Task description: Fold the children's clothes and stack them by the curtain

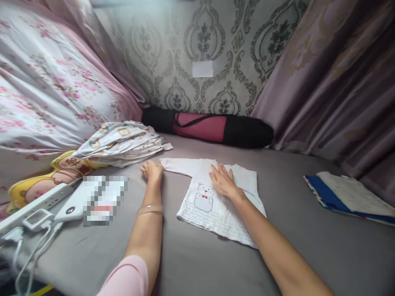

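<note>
Pale pink fabric sleeve (131, 275) is closest to my camera, bottom left. Left hand (152, 169) curls its fingers at the cuff (167, 163) of a small white long-sleeved cloth shirt (220, 211); can't tell if they're pinching. Right hand (224, 181) lies flat on it, fingers spread. It's laid out on a grey sheet (191, 267). Looks light and floppy, so I'd grab cuff or hem (212, 228) corners.

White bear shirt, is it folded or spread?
Mostly spread: the white shirt lies flat, one sleeve extended; the other I cannot tell.
</note>
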The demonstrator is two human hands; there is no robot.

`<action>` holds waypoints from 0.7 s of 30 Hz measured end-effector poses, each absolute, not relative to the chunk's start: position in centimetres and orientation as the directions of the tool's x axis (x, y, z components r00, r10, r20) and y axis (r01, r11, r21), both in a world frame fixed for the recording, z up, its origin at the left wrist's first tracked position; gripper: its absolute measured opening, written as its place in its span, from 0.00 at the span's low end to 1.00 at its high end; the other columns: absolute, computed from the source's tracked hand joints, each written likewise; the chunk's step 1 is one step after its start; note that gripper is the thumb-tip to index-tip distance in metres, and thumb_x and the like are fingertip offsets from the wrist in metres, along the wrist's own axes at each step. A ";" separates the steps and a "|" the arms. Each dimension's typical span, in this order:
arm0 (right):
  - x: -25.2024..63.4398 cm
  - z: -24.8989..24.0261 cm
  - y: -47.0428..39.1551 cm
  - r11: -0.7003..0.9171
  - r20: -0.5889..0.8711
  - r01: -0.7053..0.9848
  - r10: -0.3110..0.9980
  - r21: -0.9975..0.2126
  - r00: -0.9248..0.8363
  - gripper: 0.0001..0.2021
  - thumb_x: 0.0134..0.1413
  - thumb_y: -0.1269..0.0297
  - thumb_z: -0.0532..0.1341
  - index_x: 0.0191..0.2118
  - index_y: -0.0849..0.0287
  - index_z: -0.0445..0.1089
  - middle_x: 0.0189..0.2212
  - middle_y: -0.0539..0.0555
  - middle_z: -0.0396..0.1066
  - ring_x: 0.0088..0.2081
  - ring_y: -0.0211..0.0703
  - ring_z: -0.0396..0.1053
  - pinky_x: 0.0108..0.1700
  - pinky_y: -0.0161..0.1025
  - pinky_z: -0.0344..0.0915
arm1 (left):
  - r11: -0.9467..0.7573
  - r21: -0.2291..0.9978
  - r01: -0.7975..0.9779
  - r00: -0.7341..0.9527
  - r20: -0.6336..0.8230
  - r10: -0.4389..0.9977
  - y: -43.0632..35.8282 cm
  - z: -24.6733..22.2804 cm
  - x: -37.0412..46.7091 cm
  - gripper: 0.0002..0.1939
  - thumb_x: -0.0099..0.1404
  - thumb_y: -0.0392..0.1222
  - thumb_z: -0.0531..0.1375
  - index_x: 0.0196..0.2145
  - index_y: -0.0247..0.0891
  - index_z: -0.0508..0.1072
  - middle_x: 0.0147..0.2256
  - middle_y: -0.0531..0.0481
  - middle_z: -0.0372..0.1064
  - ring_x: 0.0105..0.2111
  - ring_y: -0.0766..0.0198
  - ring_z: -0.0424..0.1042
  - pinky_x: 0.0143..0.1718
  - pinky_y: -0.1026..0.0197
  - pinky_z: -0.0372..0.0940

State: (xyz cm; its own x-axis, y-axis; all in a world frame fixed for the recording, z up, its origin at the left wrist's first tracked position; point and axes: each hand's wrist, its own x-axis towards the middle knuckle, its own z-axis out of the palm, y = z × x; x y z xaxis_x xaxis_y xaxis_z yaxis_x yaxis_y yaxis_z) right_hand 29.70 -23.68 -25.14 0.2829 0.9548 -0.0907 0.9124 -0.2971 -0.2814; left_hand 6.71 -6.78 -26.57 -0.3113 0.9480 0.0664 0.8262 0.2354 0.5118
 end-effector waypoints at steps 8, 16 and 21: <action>27.1 -25.8 -18.5 -0.232 -0.082 0.937 0.973 -0.263 0.218 0.30 0.66 0.57 0.39 0.69 0.68 0.42 0.69 0.58 0.37 0.69 0.46 0.31 0.66 0.51 0.25 | 0.196 0.494 0.847 -0.213 -0.022 0.977 -4.9 -27.4 5.7 0.22 0.60 0.54 0.56 0.45 0.35 0.70 0.51 0.33 0.68 0.55 0.40 0.61 0.52 0.47 0.58; 26.0 -27.6 -16.2 -0.257 -0.052 0.931 0.966 -0.259 0.252 0.33 0.66 0.53 0.38 0.68 0.72 0.43 0.69 0.61 0.37 0.69 0.48 0.33 0.66 0.49 0.28 | 0.158 0.488 0.858 -0.129 -0.093 0.987 -3.8 -27.2 5.3 0.12 0.56 0.49 0.59 0.34 0.40 0.73 0.41 0.38 0.74 0.53 0.40 0.65 0.50 0.46 0.58; 25.8 -28.2 -16.1 -0.265 -0.020 0.933 0.963 -0.245 0.268 0.33 0.66 0.53 0.37 0.68 0.70 0.43 0.69 0.60 0.38 0.69 0.48 0.34 0.66 0.50 0.29 | 0.193 0.530 0.826 -0.185 -0.068 0.980 -3.5 -27.2 5.5 0.08 0.56 0.46 0.58 0.32 0.41 0.73 0.41 0.39 0.74 0.52 0.41 0.65 0.51 0.46 0.59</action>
